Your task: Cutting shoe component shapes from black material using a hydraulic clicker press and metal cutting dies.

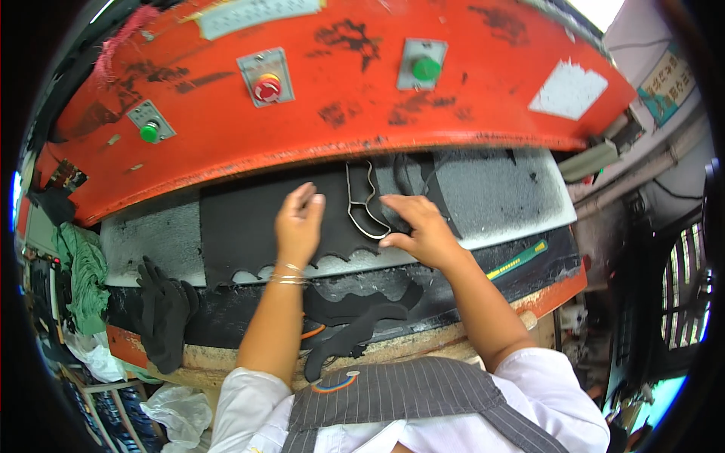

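Note:
A metal-edged cutting die (349, 185) with a wavy outline stands on a black sheet (249, 204), which lies over a grey-white speckled board (491, 189). My right hand (423, 230) is at the die's right side, thumb and fingers spread near its curved lower end; I cannot tell if they touch it. To the left of the die, my left hand (300, 223) hovers over the black sheet with its fingers stretched out and nothing in it. Scalloped cuts run along the sheet's near edge. Black cut-out scraps (355, 332) lie in front of the board.
Above the board stands the orange-red machine front (325, 90) with a red button (267, 88), and green buttons (427, 69) (149, 133). A green-yellow utility knife (517, 260) lies at right. Black gloves (166, 309) hang at left, by a green cloth (79, 272).

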